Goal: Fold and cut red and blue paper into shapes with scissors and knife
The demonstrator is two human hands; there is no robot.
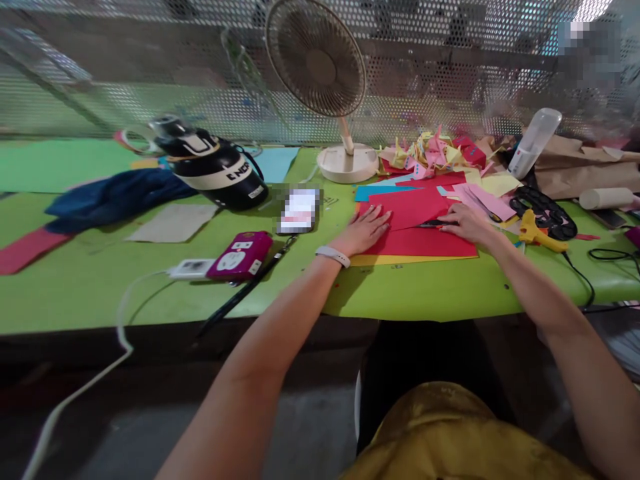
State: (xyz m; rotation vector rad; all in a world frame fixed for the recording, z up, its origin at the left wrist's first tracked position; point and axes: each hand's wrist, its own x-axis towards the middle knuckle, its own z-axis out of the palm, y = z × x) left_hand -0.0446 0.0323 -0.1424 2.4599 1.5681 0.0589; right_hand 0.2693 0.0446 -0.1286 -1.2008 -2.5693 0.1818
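Note:
My left hand (363, 229) lies flat with fingers spread on the left edge of a red paper sheet (415, 230) on the green table (100, 287). A white band circles that wrist. My right hand (467, 223) rests on the sheet's right side, fingers curled around a thin dark tool (433, 225) whose tip lies on the red paper. Under the red sheet a yellow sheet (400, 261) peeks out at the near edge. Blue paper (375, 192) lies just beyond.
A white desk fan (320, 73) stands behind the sheets. A pile of folded paper scraps (430, 155) lies at the back right, beside black scissors (545, 212), a yellow glue gun (537, 235) and a white bottle (533, 143). At the left are a black-and-white bottle (213, 167), blue cloth (110, 197), pink case (240, 255).

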